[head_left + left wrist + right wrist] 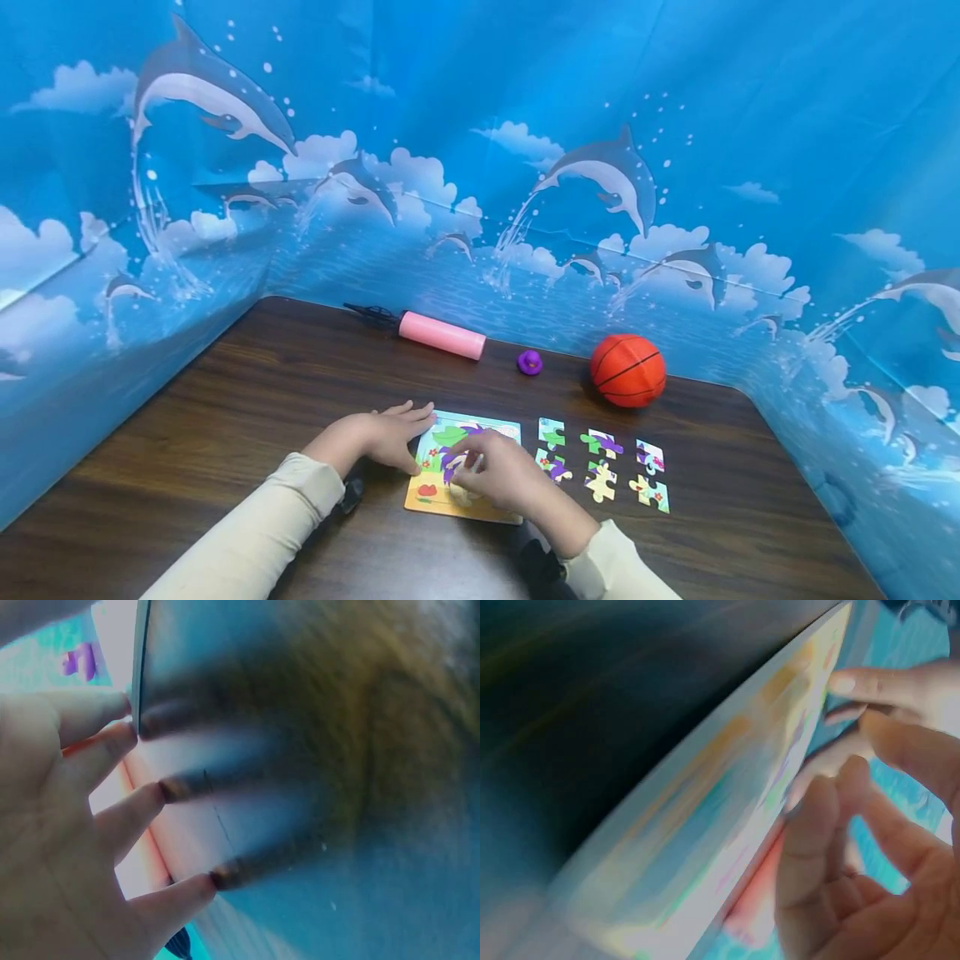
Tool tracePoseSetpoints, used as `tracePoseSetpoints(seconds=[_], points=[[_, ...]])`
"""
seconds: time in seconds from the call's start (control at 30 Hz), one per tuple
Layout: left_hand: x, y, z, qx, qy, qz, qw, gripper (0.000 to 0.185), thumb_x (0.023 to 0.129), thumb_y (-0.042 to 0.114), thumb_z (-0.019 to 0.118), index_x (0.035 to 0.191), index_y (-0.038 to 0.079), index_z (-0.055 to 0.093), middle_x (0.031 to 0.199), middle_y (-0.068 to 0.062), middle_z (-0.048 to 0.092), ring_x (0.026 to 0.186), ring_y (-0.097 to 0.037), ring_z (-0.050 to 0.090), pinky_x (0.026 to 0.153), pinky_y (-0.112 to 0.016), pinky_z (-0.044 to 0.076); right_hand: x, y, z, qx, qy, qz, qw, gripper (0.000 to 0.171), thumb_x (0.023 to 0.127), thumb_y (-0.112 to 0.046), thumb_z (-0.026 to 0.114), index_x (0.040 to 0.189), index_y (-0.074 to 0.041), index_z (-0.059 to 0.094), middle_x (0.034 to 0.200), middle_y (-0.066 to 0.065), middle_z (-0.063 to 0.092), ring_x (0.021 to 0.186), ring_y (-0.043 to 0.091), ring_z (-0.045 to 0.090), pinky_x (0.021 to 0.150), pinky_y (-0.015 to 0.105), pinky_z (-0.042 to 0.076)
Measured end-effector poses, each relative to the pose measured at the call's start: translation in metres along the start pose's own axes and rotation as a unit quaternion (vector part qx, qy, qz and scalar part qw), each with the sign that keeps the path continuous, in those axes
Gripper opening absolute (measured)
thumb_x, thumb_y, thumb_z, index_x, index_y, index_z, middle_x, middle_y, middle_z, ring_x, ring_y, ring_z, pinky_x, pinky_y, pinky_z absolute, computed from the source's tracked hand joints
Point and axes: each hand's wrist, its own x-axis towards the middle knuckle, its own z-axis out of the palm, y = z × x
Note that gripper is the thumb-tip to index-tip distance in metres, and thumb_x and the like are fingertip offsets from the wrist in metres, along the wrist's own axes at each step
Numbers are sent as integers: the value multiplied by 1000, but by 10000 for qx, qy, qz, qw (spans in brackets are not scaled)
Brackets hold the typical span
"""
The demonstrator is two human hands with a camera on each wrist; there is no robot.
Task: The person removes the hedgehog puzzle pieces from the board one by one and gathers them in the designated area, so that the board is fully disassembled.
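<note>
A colourful puzzle board (431, 492) lies on the dark wooden table (225, 417) near its front middle. My left hand (408, 425) lies flat with straight fingers at the board's left edge; in the left wrist view the left hand (90, 795) has its fingertips (161, 787) pressed on the surface. My right hand (468, 471) is over the board with its fingers curled onto a purple puzzle piece (450, 461). The right wrist view is blurred and shows the right hand (832, 817) close to the board (727, 825). Several loose pieces (600, 443) lie in rows to the right of the board.
A pink hand pump (441, 334), a small purple duck (529, 362) and an orange basketball (627, 370) sit along the table's far edge. A blue dolphin-print backdrop (675, 125) closes off the back and both sides.
</note>
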Motion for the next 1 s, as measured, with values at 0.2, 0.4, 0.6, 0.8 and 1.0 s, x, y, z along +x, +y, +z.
tracePoseSetpoints(seconds=[0.2, 0.4, 0.6, 0.8, 1.0], points=[[5, -1, 2, 5, -119, 91, 9999, 97, 73, 27, 85, 154, 10, 35, 164, -7, 21, 151, -36, 11, 112, -71, 14, 11, -16, 14, -340, -401, 411, 9978, 49, 73, -16, 87, 120, -13, 72, 90, -2, 58, 81, 10, 54, 61, 28, 48], [2, -2, -1, 158, -78, 171, 9997, 110, 64, 37, 92, 154, 9, 35, 164, -9, 20, 150, -37, 12, 111, -71, 18, 12, -19, 17, -54, -361, 678, 9970, 46, 70, -14, 89, 112, -12, 71, 96, 2, 53, 79, 14, 55, 61, 32, 49], [-1, -3, -1, 193, -39, 254, 9995, 112, 63, 39, 94, 154, 7, 35, 164, -10, 20, 150, -38, 12, 110, -72, 18, 14, -19, 15, 375, -562, 677, 9954, 48, 71, -7, 88, 109, -15, 59, 88, 1, 56, 74, 17, 55, 59, 33, 48], [-1, -1, -2, 226, -41, 199, 9995, 112, 64, 39, 93, 154, 7, 35, 164, -9, 21, 150, -37, 13, 110, -72, 18, 11, -17, 15, 930, -382, 538, 9935, 40, 78, -1, 81, 107, -15, 56, 85, 2, 60, 75, 18, 57, 63, 35, 49], [-2, 0, -1, 189, -24, 146, 9997, 112, 63, 38, 94, 153, 7, 35, 164, -10, 21, 150, -37, 12, 111, -71, 18, 9, -9, 18, 1774, -1, 508, 9828, 15, 93, -2, 65, 104, -12, 62, 81, 3, 64, 71, 16, 56, 62, 31, 46]])
